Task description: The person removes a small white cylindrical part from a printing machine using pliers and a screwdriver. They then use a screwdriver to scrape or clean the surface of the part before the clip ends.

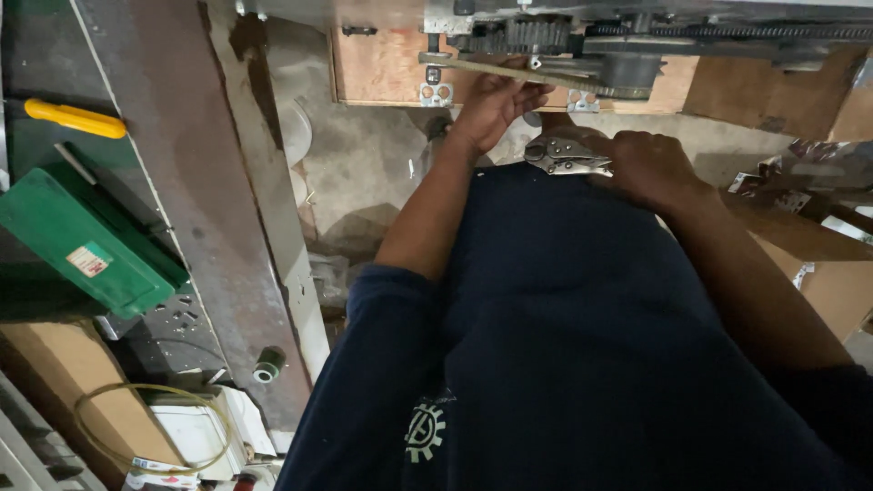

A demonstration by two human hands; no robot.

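Navy shirt (pixel 582 345) fills the lower frame; right hand (pixel 650 164) clenches locking pliers (pixel 566 156) at centre, ready; left hand (pixel 491 105) grips a flat bar (pixel 473 67) under the gears (pixel 536 36), steadying it.

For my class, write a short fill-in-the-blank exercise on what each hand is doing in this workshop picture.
1. The right hand holds a pair of silver locking ____.
2. The left hand reaches up to a long flat strip below a toothed ____.
3. On the bench at the left lies a screwdriver with a ____ handle.

Missing words: pliers; gear; yellow
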